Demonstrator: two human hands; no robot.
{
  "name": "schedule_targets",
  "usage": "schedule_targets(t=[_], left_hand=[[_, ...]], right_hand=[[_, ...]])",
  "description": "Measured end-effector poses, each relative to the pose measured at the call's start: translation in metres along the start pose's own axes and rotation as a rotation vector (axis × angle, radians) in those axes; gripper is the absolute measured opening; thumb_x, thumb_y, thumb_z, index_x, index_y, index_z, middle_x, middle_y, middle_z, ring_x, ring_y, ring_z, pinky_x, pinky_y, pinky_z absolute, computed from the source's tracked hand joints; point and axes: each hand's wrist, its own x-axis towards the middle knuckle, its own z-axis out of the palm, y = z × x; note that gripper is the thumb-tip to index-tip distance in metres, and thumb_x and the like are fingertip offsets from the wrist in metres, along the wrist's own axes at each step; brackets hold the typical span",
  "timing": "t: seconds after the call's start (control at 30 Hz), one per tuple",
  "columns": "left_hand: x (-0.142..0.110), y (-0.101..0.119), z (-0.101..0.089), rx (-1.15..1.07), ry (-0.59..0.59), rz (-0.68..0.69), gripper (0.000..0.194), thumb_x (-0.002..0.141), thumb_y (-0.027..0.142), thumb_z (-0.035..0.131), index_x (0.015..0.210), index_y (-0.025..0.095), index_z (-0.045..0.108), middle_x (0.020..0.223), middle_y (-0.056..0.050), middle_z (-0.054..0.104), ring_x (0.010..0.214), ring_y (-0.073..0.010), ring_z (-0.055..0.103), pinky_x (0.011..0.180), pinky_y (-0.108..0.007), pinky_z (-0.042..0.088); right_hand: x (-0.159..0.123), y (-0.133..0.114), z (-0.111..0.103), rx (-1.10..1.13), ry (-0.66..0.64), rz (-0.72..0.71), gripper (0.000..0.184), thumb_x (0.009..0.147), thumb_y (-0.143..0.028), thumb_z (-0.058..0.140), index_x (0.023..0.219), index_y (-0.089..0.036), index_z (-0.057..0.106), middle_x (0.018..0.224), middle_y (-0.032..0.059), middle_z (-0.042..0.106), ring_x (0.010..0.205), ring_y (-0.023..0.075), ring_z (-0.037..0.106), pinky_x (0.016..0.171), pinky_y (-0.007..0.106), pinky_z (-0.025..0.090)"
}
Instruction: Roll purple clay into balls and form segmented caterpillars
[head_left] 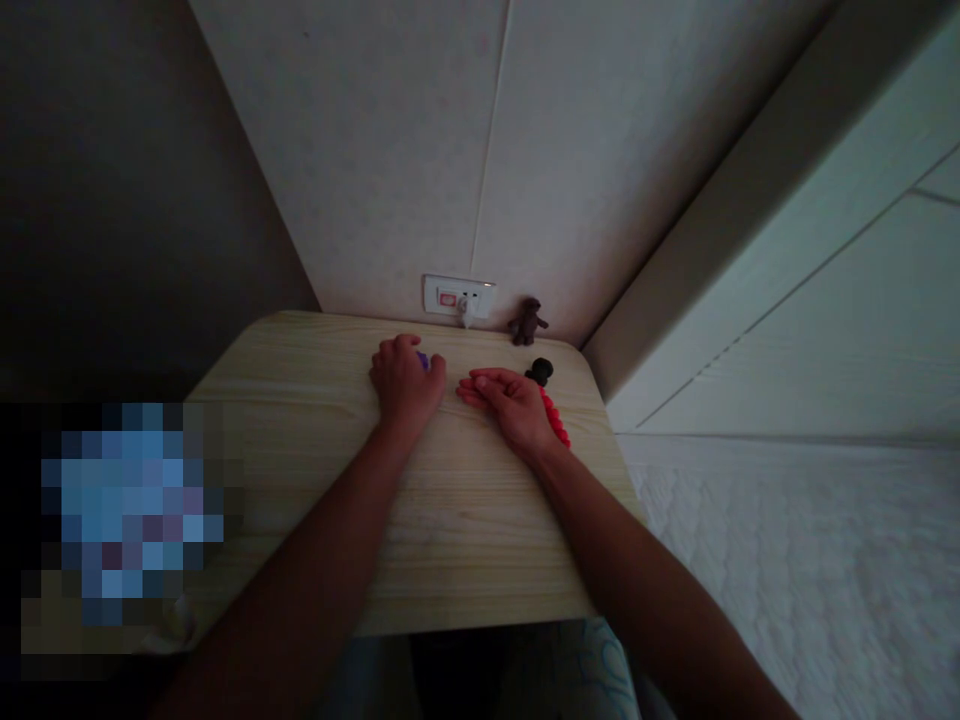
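Observation:
Over the far part of the wooden table, my left hand [405, 378] curls its fingers and thumb round a small purple thing [423, 361]. Most of that thing is hidden, so its kind does not show. To its right, my right hand [510, 402] is turned partly palm-up, its fingers stretched toward the left hand and the thumb lying over them; I see nothing in it. A row of red, bead-like lumps [555, 418] lies just beyond my right wrist, partly covered by it. Touching or close to its upper end is a black rounded thing [540, 371].
A small brown bear-shaped figure [528, 322] stands at the table's back edge, near a wall socket [442, 296] with a white plug. Right of the pale wooden table [465, 540] are a white panel [825, 300] and a quilted white surface [787, 560]. A blurred blue patch [142, 490] is at left.

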Motion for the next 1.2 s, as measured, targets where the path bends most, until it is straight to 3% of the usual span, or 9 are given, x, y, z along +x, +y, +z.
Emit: schedule_targets(t=[0.1,0.17,0.3,0.43,0.63,0.77,0.93,1.2], left_hand=[[-0.006,0.001,-0.002,0.148,-0.076,0.043,0.047,0.084,0.032,0.068,0.127,0.015,0.059,0.131,-0.022,0.062,0.128,-0.0422,0.056,0.110,-0.059,0.045],[-0.006,-0.002,-0.001,0.168,-0.106,0.081,0.044,0.086,0.029,0.066,0.128,0.013,0.060,0.128,-0.022,0.064,0.125,-0.0409,0.058,0.109,-0.057,0.046],[-0.001,-0.008,0.006,0.009,-0.082,0.181,0.032,0.093,0.020,0.056,0.123,0.013,0.065,0.122,-0.019,0.069,0.120,-0.0331,0.063,0.111,-0.049,0.049],[0.001,-0.006,0.011,-0.166,-0.027,0.242,0.027,0.094,0.022,0.058,0.119,0.016,0.068,0.118,-0.015,0.072,0.116,-0.0296,0.066,0.109,-0.045,0.050],[0.001,-0.001,0.007,-0.242,-0.004,0.186,0.029,0.099,0.028,0.055,0.120,0.014,0.068,0.121,-0.017,0.074,0.115,-0.0293,0.068,0.107,-0.044,0.051],[0.001,-0.001,0.006,-0.310,0.030,0.181,0.030,0.100,0.031,0.051,0.122,0.016,0.066,0.124,-0.015,0.074,0.117,-0.0274,0.068,0.109,-0.043,0.051],[0.000,0.001,0.006,-0.332,0.017,0.163,0.030,0.099,0.033,0.051,0.120,0.017,0.066,0.125,-0.014,0.074,0.119,-0.0268,0.068,0.110,-0.042,0.050],[0.000,0.002,0.004,-0.332,-0.014,0.135,0.031,0.100,0.033,0.050,0.121,0.017,0.066,0.122,-0.013,0.074,0.119,-0.0263,0.068,0.109,-0.040,0.051]], right_hand=[[0.001,0.001,0.000,0.016,-0.006,-0.002,0.043,0.077,-0.054,0.087,0.099,-0.019,0.074,0.096,0.0074,0.083,0.095,0.0211,0.081,0.099,0.039,0.065],[0.000,0.000,0.001,0.028,0.002,0.002,0.044,0.077,-0.057,0.087,0.095,-0.020,0.072,0.095,0.0072,0.083,0.095,0.0208,0.081,0.096,0.038,0.066],[-0.002,-0.003,0.003,-0.051,0.002,0.014,0.044,0.074,-0.058,0.087,0.090,-0.020,0.070,0.090,0.0070,0.083,0.088,0.0213,0.081,0.089,0.038,0.067],[-0.004,-0.004,0.003,-0.109,0.011,0.010,0.044,0.071,-0.058,0.088,0.089,-0.021,0.072,0.083,0.0051,0.081,0.074,0.0201,0.078,0.083,0.038,0.066],[-0.003,-0.003,0.003,-0.179,0.022,-0.035,0.044,0.076,-0.061,0.084,0.092,-0.021,0.075,0.084,0.0055,0.080,0.073,0.0193,0.074,0.080,0.038,0.064],[-0.003,-0.002,0.002,-0.321,0.049,-0.124,0.035,0.077,-0.050,0.084,0.096,-0.021,0.080,0.079,0.0035,0.078,0.072,0.0174,0.070,0.074,0.033,0.059],[-0.005,-0.003,0.001,-0.378,0.009,-0.135,0.031,0.075,-0.040,0.085,0.099,-0.021,0.080,0.091,0.0040,0.081,0.080,0.0168,0.072,0.082,0.032,0.058],[-0.007,-0.007,0.008,-0.369,0.016,-0.094,0.033,0.084,-0.054,0.078,0.080,-0.020,0.077,0.071,0.0037,0.075,0.063,0.0166,0.066,0.065,0.031,0.054]])
